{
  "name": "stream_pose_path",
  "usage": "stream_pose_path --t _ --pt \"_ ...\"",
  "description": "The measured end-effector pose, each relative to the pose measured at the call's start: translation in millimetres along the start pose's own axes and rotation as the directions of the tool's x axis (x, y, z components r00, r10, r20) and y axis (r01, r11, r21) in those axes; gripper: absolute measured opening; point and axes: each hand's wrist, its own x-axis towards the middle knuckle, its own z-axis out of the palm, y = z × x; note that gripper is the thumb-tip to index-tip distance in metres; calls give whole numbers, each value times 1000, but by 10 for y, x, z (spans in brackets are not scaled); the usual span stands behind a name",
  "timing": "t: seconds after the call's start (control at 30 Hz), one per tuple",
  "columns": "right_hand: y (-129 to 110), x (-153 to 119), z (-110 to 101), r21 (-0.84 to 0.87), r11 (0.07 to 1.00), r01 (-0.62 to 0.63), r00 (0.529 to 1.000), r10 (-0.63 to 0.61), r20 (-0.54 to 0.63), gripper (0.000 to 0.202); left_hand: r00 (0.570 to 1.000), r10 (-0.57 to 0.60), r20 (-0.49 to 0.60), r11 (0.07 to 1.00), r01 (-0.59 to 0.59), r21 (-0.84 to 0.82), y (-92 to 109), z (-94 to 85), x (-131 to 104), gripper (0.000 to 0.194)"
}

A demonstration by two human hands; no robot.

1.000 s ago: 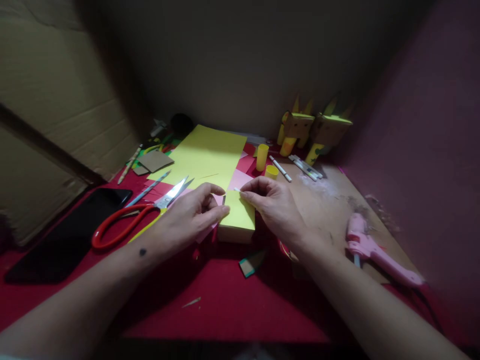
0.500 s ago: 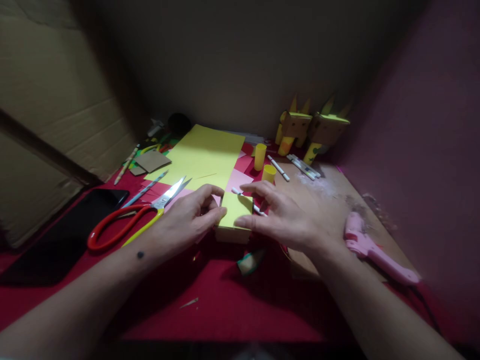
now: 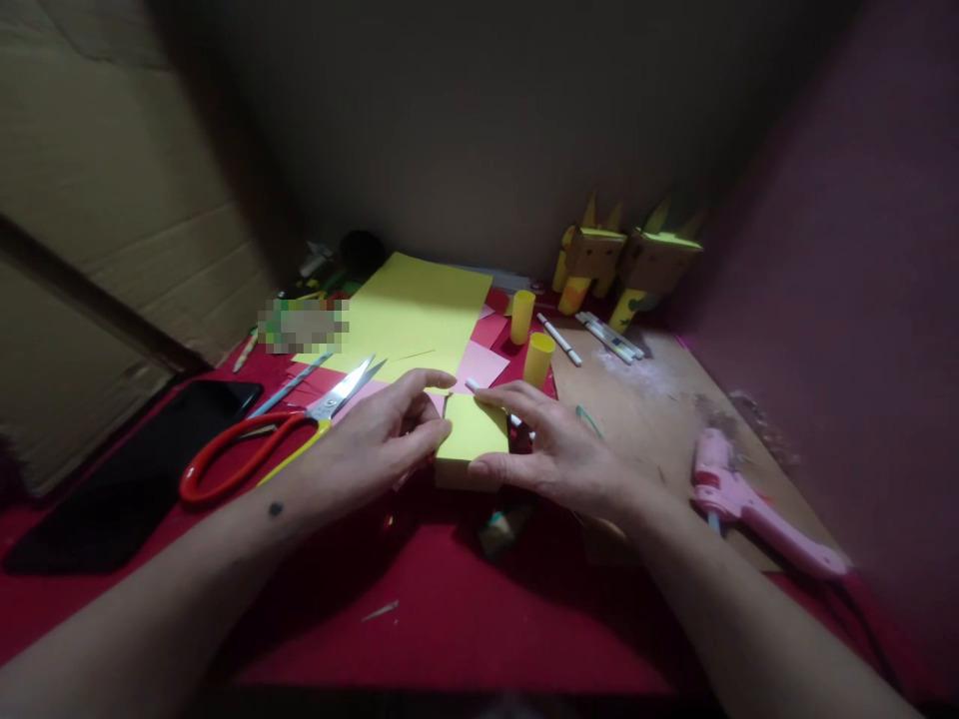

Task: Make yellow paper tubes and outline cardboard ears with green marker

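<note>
A small cardboard box [image 3: 476, 429] with yellow paper on its top is between my two hands. My left hand [image 3: 390, 429] grips its left side, thumb at the top's left edge and forefinger at the far left corner. From the right, my right hand [image 3: 558, 439] has its thumb on the near edge and its fingertips at the far edge. A white marker [image 3: 471, 383] lies partly hidden behind the box. Beside my left forearm lie scissors [image 3: 326, 404] with red and yellow handles, blades apart. A small green-edged piece [image 3: 503, 531] rests just in front of the box.
Yellow paper [image 3: 420, 310] lies behind. Two yellow paper tubes [image 3: 522, 318] stand near white markers [image 3: 610, 338] and horned cardboard figures [image 3: 591, 255]. A pink glue gun [image 3: 749, 499] rests on a brown board [image 3: 636, 419] at right; a black phone-like slab [image 3: 135, 479] lies left.
My right fingers have come down onto the box's far edge. The box stays between both hands, and the whole view has shifted slightly.
</note>
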Motion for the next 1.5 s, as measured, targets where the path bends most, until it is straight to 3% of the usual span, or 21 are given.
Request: stream_pose_path --t 0.3,0.43,0.67,0.83,1.0,1.23,1.5 --pt "30 -5 20 18 1000 5 1000 -5 -14 53 991 38 -127 992 -22 124 9 23 -18 52" --pt "40 -12 19 26 1000 7 1000 -7 -4 51 996 43 -76 989 -32 148 29 17 -24 58" --pt "49 3 12 57 998 -10 1000 10 -5 59 987 156 22 951 -156 266 34 -8 -35 48" --pt "85 3 -15 154 984 -92 996 89 27 81 994 110 10 944 -107 311 14 -5 -27 50" --pt "113 -18 -33 275 946 -173 984 151 99 96 995 96 -6 953 -91 289 13 -2 -26 52" --pt "117 -65 6 164 979 -122 991 112 67 88 1000 12 -8 978 -10 210 33 -1 -22 69" --pt "111 -68 25 151 985 -88 995 81 54 85 996 -85 7 995 85 57 24 14 -7 64"
